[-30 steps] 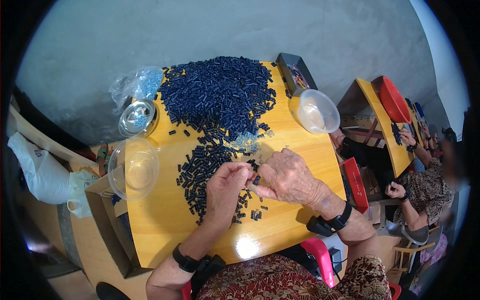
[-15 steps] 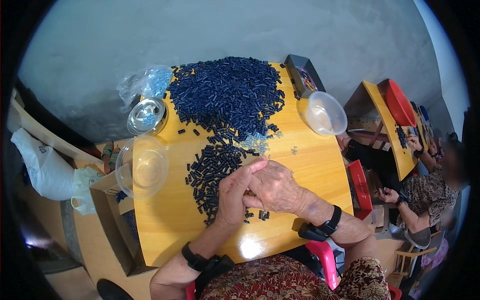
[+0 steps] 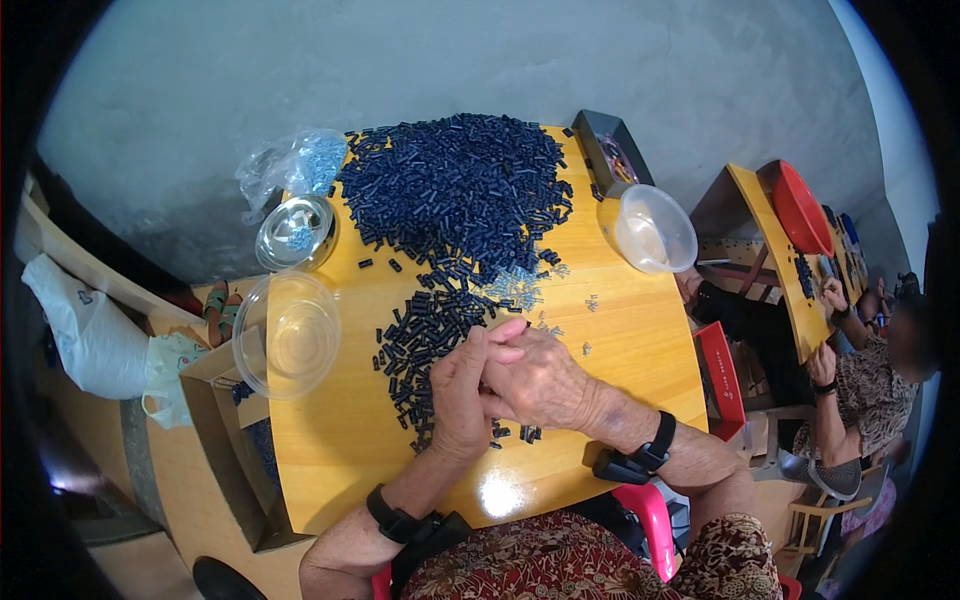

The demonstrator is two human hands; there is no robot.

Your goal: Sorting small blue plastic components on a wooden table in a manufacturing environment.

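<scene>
My left hand [image 3: 459, 398] and my right hand [image 3: 545, 376] meet over the near middle of the table, fingers pressed together. Whatever they pinch between them is hidden by the fingers. Under and left of them lie loose small black tubular pieces [image 3: 405, 352], spreading down from a big heap of the same dark pieces [image 3: 450, 180]. Just beyond my fingertips is a small pile of thin, pale, shiny pins [image 3: 515, 287], with a few strays to its right.
On the yellow table [image 3: 620, 400], clear plastic tubs stand left [image 3: 287, 335] and right [image 3: 655, 230]. A metal bowl [image 3: 295, 233] and a plastic bag [image 3: 305, 163] sit at back left, a dark tray [image 3: 607, 150] at back right. Another person [image 3: 850, 400] works at a table on the right.
My joined hands have shifted slightly left, with the fingers still together. A small pale cluster now shows on the table right of my right hand. The other person's near hand has moved up to their table.
</scene>
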